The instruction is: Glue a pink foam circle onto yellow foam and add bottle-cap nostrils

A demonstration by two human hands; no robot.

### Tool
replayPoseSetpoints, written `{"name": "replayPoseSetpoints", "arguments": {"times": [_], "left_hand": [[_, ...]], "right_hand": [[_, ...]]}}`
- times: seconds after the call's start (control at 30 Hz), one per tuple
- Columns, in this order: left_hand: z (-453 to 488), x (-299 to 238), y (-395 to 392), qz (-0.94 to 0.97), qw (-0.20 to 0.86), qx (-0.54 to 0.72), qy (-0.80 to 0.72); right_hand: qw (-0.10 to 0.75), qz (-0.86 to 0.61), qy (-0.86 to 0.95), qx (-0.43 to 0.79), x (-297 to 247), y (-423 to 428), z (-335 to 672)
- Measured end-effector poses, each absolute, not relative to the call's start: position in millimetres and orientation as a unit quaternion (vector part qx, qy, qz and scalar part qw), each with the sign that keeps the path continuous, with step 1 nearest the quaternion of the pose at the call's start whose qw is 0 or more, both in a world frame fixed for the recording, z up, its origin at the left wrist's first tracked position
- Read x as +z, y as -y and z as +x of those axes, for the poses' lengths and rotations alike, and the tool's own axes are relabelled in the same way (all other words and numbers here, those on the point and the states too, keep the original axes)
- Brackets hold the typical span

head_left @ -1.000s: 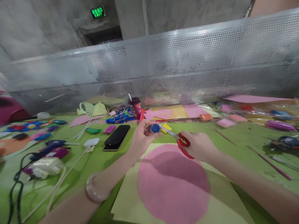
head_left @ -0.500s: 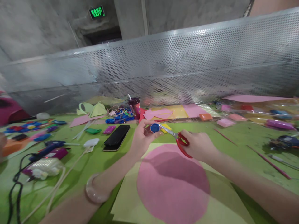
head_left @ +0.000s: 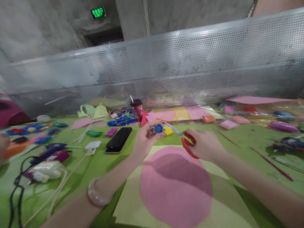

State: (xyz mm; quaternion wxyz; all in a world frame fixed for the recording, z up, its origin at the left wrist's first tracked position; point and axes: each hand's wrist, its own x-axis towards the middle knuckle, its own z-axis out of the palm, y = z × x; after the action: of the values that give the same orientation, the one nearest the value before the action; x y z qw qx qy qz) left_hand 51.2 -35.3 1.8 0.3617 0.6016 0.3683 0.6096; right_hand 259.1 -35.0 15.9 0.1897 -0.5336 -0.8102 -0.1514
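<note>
Between the fingers of my left hand (head_left: 145, 139) is a small round blue piece, like a bottle cap (head_left: 158, 128), its round face toward me. My right hand (head_left: 205, 144) grips a pair of scissors by the red handles (head_left: 190, 144). The scissors' metal blades (head_left: 174, 129) point left, with their tips close beside the blue cap; whether they touch it I cannot tell. Below both hands lies a large pink paper circle (head_left: 175, 190) on a pale yellow sheet (head_left: 128, 199).
Left of my hands lies a black phone (head_left: 118, 139); farther left are a glue gun (head_left: 49, 152) and cables. A dark red cup (head_left: 137, 109) with a straw stands behind. Coloured clay packs (head_left: 283, 126) and thin sticks (head_left: 273, 164) lie at right. A perforated metal panel (head_left: 166, 69) borders the table.
My right hand has drawn the scissors slightly right, and their tips sit a little farther from the cap's centre. My left hand has barely moved, with the cap turned slightly.
</note>
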Motion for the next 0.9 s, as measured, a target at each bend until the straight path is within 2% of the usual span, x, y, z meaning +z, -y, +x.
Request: {"name": "replayPoseSetpoints", "arguments": {"times": [0.9], "left_hand": [[49.8,-0.6,31.3,0.589,0.331,0.627,-0.387]], "right_hand": [[0.142,-0.529,0.811,-0.206,6.4,32.3,258.3]]}}
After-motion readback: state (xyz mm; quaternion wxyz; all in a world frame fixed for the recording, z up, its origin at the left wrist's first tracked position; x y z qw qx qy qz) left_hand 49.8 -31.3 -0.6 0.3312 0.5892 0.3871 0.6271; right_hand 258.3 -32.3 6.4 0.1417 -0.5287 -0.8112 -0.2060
